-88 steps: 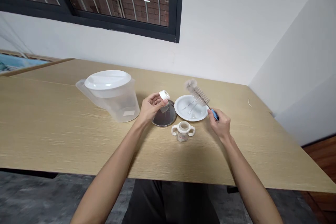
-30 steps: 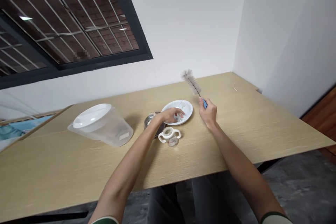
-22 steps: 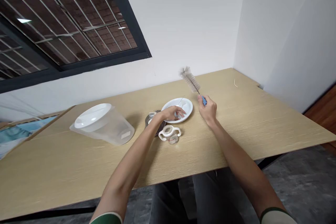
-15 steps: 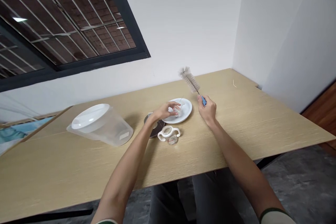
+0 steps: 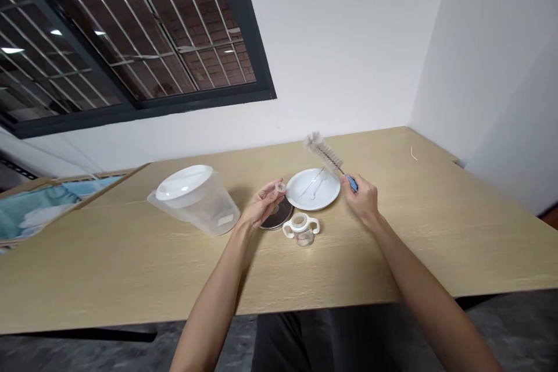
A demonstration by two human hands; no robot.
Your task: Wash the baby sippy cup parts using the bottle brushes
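1. The bench (image 5: 174, 279) runs the full width in front of me and carries everything in use.
2. On the left, the translucent pitcher (image 5: 204, 206) stands with its white lid (image 5: 184, 182) on; neither hand is near enough to touch it.
3. The white plate (image 5: 330, 197) sits on the far side, between the two hands, with small slender pieces lying in it, one a thin wire (image 5: 311, 183).
4. The right hand (image 5: 361, 197) is closed round the blue handle of the bottle brush (image 5: 326, 154), bristles pointing up and to the left, clear of the bench.
5. The left hand (image 5: 263, 203) is partly curled, thumb and fingers pinching a small clear piece above the dark round dish (image 5: 283, 216).
6. The handled cup (image 5: 304, 237) stands upright just near of the plate, its mouth uncovered and both handles free.
7. The clear piece (image 5: 280, 188) is up in the left hand, well apart from the bristles. To my eye the work is partway along: brush and piece are both in hand, the two have not yet met, and the cup and the pieces in the plate are left unheld.
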